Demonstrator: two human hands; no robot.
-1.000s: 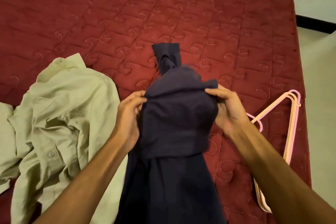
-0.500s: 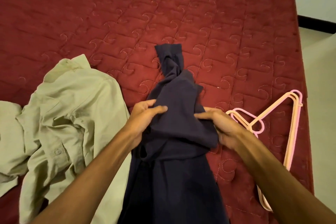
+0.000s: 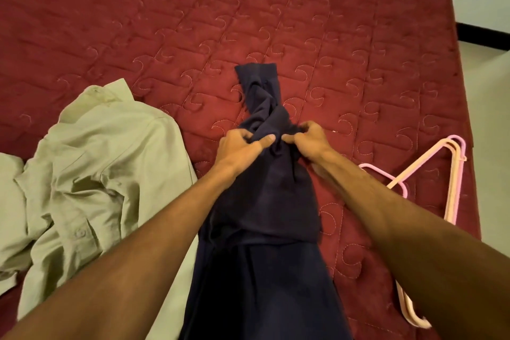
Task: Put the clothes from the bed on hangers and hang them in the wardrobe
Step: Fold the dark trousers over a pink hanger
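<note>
A dark navy garment (image 3: 265, 201) lies lengthwise on the red quilted bed (image 3: 193, 22), its far end twisted into a narrow strip. My left hand (image 3: 240, 146) grips the cloth at the twist, thumb lying over the fabric. Close beside it, my right hand (image 3: 306, 141) pinches the same bunched cloth with curled fingers. A crumpled pale green shirt (image 3: 91, 174) lies to the left. Pink and peach plastic hangers (image 3: 452, 174) lie stacked on the bed at the right, partly behind my right forearm.
The bed's right edge (image 3: 469, 146) drops to a pale floor, with a dark skirting strip (image 3: 483, 36) along the wall at the far right. The wardrobe is out of view.
Both hands moved forward along the navy garment and came together at its twisted far part. The cloth, held up and spread a second ago, now lies lower on the bed.
</note>
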